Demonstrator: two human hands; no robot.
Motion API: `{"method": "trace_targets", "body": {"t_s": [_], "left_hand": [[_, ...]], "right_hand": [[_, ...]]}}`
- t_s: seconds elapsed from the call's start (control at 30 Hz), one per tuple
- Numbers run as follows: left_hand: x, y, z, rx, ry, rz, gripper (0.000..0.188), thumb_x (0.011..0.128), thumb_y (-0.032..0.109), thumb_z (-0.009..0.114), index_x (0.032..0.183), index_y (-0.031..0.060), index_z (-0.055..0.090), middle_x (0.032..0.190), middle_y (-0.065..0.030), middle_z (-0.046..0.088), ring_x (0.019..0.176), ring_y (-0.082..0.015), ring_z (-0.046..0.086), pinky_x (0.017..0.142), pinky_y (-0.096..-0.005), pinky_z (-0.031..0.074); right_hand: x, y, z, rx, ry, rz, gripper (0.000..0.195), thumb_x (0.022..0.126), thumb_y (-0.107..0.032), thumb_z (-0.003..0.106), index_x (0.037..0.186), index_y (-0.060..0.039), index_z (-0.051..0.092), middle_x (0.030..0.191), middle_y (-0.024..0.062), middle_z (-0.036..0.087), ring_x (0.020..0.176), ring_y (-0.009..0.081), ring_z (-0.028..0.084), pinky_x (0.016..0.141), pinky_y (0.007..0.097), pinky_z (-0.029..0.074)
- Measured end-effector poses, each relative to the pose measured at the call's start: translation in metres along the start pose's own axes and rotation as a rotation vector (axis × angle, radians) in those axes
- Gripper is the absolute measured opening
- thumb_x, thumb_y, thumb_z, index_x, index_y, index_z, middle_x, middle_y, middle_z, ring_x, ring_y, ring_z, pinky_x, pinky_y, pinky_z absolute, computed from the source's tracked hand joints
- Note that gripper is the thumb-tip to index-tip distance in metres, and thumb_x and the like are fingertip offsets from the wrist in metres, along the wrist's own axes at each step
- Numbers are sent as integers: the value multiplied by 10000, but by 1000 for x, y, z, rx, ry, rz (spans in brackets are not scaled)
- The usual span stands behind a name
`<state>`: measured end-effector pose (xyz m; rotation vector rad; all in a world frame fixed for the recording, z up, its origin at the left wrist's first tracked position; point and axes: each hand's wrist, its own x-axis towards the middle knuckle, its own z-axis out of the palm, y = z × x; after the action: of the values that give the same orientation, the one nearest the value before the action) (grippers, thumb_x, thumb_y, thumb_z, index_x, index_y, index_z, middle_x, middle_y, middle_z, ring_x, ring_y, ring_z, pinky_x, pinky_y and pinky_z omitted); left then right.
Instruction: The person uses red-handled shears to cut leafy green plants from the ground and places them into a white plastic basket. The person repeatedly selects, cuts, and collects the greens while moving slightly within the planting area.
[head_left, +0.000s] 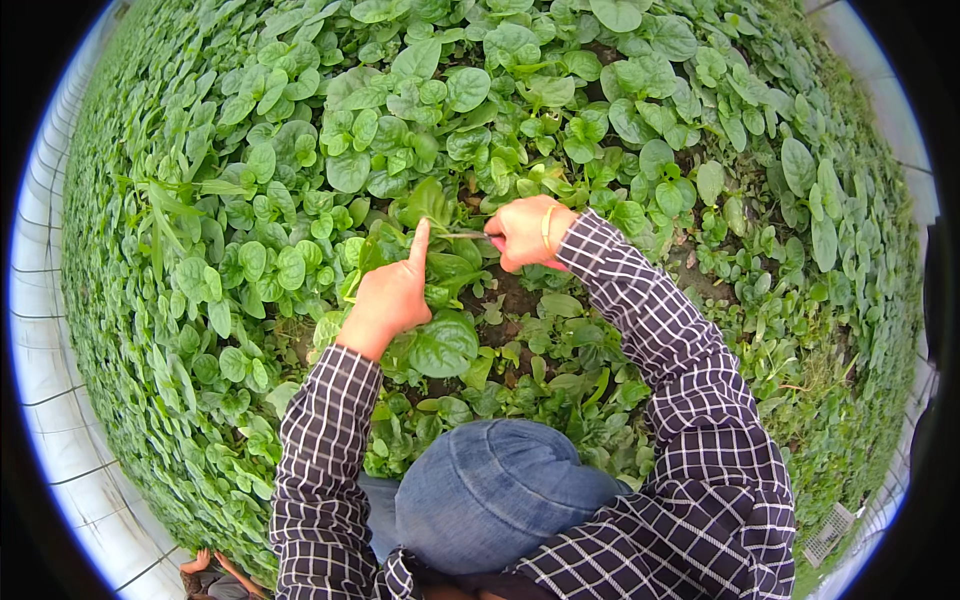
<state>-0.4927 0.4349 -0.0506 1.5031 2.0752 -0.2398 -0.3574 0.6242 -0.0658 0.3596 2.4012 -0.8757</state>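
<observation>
My right hand (525, 232) is closed around the handle of a small blade (466, 235), whose thin metal part points left toward leafy green stems. A bit of pink shows under the palm; whether the tool is a knife or scissors cannot be told. My left hand (394, 296) is against the leaves left of the blade, its index finger extended beside a bright green leaf (427, 202). Its other fingers are curled over foliage and partly hidden, with leaves showing along the hand's left side. A large glossy leaf (444, 343) lies just below this hand.
Dense low leafy plants (277, 195) spread all around, with bare soil (514, 296) showing below my right hand. My denim-covered knee (502, 487) is close in front. Another person's hands (199, 561) appear at the bottom left. A pale plastic crate (828, 534) sits at the lower right.
</observation>
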Motion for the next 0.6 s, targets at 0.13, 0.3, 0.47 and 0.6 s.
{"method": "trace_targets", "body": {"t_s": [0.13, 0.3, 0.47, 0.6], "left_hand": [[4, -8, 19, -21, 124, 28, 691, 648, 38, 647, 1312, 38, 456, 823, -143, 660, 726, -325, 643, 659, -405, 533], [-20, -5, 25, -41, 219, 48, 425, 644, -11, 622, 1065, 42, 631, 872, -118, 654, 796, -302, 638, 695, -389, 534], [-70, 11, 9, -106, 236, 113, 503, 589, -26, 657, 1084, 66, 640, 891, -70, 621, 831, -275, 605, 734, -361, 521], [-83, 7, 5, -160, 184, 155, 594, 567, -5, 711, 1147, 101, 638, 941, -49, 582, 871, -267, 575, 772, -360, 511]], "right_hand": [[-13, 32, 14, 460, -3, -1, 267, 705, -211, 651, 860, 6, 656, 719, 141, 644, 626, 279, 616, 603, 393, 500], [16, 58, 15, 974, -180, 135, 272, 766, -168, 599, 832, 93, 638, 754, 222, 654, 592, 300, 641, 591, 419, 548], [36, 54, 9, 1127, -296, 232, 398, 756, -217, 615, 1022, 79, 616, 914, 220, 666, 658, 286, 672, 559, 382, 561], [40, 63, 23, 1237, -196, 174, 346, 753, -197, 628, 969, 73, 648, 806, 173, 666, 585, 228, 631, 513, 343, 514]]}}
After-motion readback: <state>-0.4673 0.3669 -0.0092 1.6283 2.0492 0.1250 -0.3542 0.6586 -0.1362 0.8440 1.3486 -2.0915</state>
